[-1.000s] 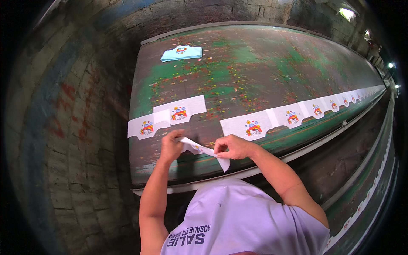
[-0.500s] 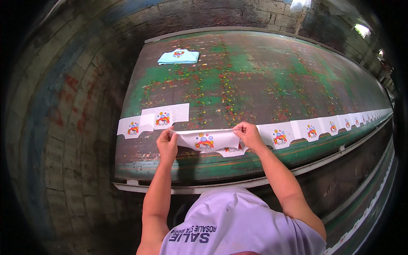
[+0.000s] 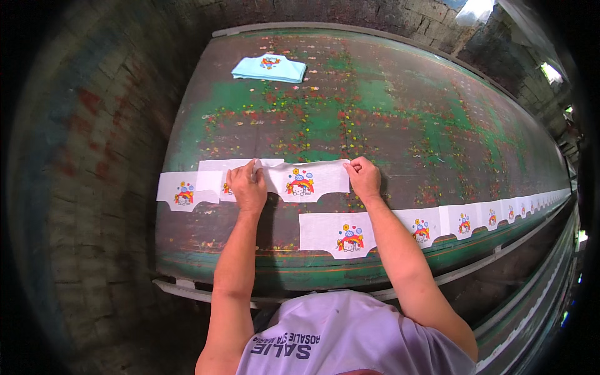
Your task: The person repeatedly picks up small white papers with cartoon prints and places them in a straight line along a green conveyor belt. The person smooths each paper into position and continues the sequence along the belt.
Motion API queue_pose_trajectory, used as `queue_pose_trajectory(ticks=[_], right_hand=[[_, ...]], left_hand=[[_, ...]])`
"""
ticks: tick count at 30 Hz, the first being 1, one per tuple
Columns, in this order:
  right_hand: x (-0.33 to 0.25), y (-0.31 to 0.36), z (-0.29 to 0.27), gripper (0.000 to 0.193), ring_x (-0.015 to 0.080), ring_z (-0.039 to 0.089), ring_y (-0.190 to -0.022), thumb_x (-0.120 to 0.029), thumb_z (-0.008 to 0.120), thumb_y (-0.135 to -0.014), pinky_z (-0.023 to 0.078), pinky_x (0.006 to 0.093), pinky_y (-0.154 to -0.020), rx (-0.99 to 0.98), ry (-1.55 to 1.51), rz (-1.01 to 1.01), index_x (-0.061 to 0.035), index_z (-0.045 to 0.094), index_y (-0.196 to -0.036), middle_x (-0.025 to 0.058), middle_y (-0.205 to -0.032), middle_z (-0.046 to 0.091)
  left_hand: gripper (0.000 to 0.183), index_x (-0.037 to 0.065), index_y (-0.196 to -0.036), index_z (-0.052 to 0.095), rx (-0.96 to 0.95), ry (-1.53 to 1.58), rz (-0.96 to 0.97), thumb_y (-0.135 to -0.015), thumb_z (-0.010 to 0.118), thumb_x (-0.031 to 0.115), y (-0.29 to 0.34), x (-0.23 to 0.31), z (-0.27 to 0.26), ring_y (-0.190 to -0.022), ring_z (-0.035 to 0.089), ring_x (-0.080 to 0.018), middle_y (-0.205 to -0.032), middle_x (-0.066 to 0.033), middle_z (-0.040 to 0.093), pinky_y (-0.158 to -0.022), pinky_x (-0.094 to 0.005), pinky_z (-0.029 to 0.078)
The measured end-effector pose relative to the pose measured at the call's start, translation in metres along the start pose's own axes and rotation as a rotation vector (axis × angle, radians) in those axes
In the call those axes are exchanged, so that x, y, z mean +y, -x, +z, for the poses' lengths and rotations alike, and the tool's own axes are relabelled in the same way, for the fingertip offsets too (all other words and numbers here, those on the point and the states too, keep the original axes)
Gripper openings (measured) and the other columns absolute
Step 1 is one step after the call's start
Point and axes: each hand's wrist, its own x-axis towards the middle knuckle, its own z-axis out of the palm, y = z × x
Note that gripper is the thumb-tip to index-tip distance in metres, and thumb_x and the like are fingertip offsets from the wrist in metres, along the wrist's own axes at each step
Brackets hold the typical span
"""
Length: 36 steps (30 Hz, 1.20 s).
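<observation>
A long green table (image 3: 400, 106) with worn, spotty paint stands between dark brick walls (image 3: 81, 187), and bright light (image 3: 550, 72) comes in at the far end.

A long green, paint-speckled tabletop (image 3: 400, 106) is stretching away to the right. A folded pale blue stack of cloth (image 3: 270, 69) is lying near its far edge. A row of white printed fabric pieces (image 3: 465, 220) is running along the near edge, beside brick flooring (image 3: 81, 187).
</observation>
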Motion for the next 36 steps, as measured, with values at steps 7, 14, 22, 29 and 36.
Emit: queue_pose_trajectory(ticks=[7, 14, 22, 29, 36], right_hand=[[0.009, -0.002, -0.011, 0.010, 0.0088, 0.067, -0.067, -0.010, 0.080, -0.100, 0.054, 0.0318, -0.062, -0.082, -0.330, 0.196, -0.0022, 0.077, -0.104, 0.0058, -0.079, 0.076], [-0.015, 0.040, -0.105, 0.021, 0.0372, 0.074, -0.099, -0.029, 0.085, -0.089, 0.060, 0.0507, -0.087, -0.618, 0.509, -0.264, -0.0092, 0.079, -0.088, 0.0116, -0.100, 0.075], [-0.025, 0.079, -0.124, 0.010, 0.0369, 0.076, -0.101, -0.017, 0.078, -0.090, 0.061, 0.0511, -0.088, -0.726, 0.639, -0.601, -0.0075, 0.078, -0.089, 0.0154, -0.101, 0.078], [-0.023, 0.130, -0.201, 0.018, 0.0187, 0.070, -0.082, -0.009, 0.078, -0.090, 0.057, 0.0350, -0.078, -1.050, -0.402, -0.142, -0.0017, 0.076, -0.107, 0.0084, -0.089, 0.073], [0.070, 0.107, -0.261, 0.025, 0.0172, 0.071, -0.086, -0.008, 0.079, -0.089, 0.058, 0.0348, -0.084, -0.856, -0.138, -0.237, -0.0018, 0.078, -0.114, 0.0106, -0.093, 0.075]], left_hand=[[0.061, 0.010, -0.150, 0.063, 0.015, 0.006, -0.011, -0.092, 0.082, 0.013, 0.002, 0.002, 0.002, -0.136, 0.060, -0.0350, -0.137, -0.0140, 0.066, -0.125, -0.0643, 0.033], [0.053, 0.010, -0.138, 0.069, -0.010, 0.065, 0.200, -0.087, 0.081, 0.007, 0.019, 0.030, -0.028, -0.130, 0.064, -0.0343, -0.131, -0.0124, 0.070, -0.123, -0.0626, 0.037], [0.041, 0.010, -0.123, 0.076, -0.409, 0.287, 0.428, -0.084, 0.075, -0.003, 0.087, 0.124, -0.041, -0.117, 0.069, -0.0339, -0.121, -0.0097, 0.075, -0.111, -0.0517, 0.048], [0.040, 0.005, -0.133, 0.078, -0.545, 0.452, -0.035, -0.093, 0.080, -0.002, 0.103, 0.173, -0.054, -0.100, 0.074, -0.0224, -0.112, -0.0104, 0.079, -0.093, -0.0391, 0.060], [0.033, -0.002, -0.130, 0.077, -0.437, 0.838, -0.468, -0.098, 0.081, -0.002, 0.131, 0.206, -0.054, -0.086, 0.063, -0.0052, -0.101, 0.0006, 0.075, -0.080, -0.0240, 0.053]])
